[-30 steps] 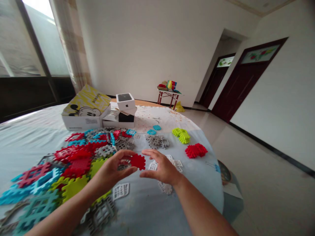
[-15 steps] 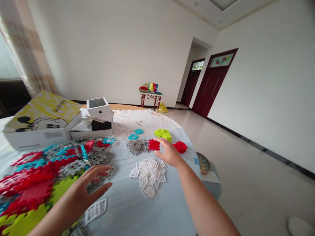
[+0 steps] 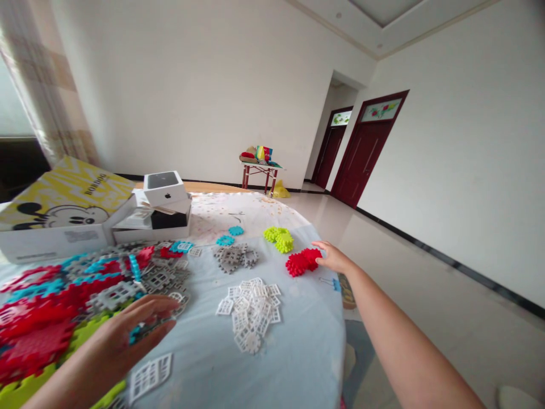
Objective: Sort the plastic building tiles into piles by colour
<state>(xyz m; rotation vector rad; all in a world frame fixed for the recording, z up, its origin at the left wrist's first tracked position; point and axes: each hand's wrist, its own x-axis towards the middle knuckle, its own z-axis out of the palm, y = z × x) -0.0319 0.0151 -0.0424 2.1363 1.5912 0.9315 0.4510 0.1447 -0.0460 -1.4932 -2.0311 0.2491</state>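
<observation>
From where I stand, the right hand (image 3: 338, 259) reaches out long and low, its fingers at the right edge of the red cog-edged pieces (image 3: 304, 262) on the counter's (image 3: 298, 324) far right; I can't tell whether they grip one. The left hand (image 3: 121, 338), palm inward, hovers with thumb and fingers loosely parted over notched plastic plates (image 3: 40, 338), near left.

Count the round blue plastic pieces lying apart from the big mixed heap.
2: a farther round blue plastic piece and a nearer round blue plastic piece, slightly left, both just beyond the grey toothed plastic pile. Others may be hidden underneath.
</observation>
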